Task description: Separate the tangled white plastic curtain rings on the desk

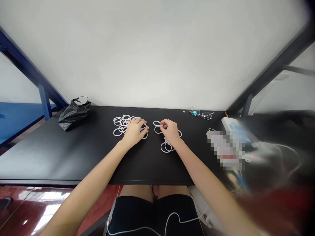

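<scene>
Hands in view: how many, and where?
2. The left hand is spread over the larger cluster of white rings; the right hand has its fingertips at a smaller group. No other hands show.

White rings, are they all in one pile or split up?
Split up: one cluster of rings lies under and beside the left hand, and more rings lie around the right hand, with bare black table between.

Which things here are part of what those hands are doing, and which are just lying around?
Apparently in use:
White rings under the left hand
White rings around the right hand, one pinched

Apparently just lying about:
Black plastic bag
Eyeglasses
Blurred white-and-blue item
</scene>
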{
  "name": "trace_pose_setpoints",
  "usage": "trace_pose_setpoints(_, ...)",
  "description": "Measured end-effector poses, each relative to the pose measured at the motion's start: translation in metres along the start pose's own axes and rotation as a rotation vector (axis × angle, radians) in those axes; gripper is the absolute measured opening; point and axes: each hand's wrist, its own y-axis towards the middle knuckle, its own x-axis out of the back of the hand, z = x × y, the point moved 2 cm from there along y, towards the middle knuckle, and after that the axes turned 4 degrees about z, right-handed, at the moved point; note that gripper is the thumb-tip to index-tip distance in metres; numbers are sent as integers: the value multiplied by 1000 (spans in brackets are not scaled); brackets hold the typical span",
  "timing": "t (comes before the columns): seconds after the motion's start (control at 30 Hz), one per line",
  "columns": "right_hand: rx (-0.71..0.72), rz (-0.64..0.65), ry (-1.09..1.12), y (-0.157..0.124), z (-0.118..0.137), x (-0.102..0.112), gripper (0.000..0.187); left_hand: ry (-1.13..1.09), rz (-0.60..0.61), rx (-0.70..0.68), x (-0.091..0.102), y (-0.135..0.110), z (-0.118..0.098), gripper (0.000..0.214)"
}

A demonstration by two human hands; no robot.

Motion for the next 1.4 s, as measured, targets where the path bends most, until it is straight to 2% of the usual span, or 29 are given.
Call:
trace_pose_setpoints(0.37,-12,8,46,2,-7,-4,17,0,-31,-25,-1,0,-1,19)
trace_pose_setpoints(0.7,86,-166,122,1,4,4,13,-29,-46,-72,-1,0,-3,17)
trace_pose_setpoints(1.03,134,-216,116,0,7,5,11,-37,-22,-75,0,0,-5,17)
trace_pose_setpoints(1.4,216,-351,153,-2,15,9,11,-36,-5,-74,1,-1,-6,17)
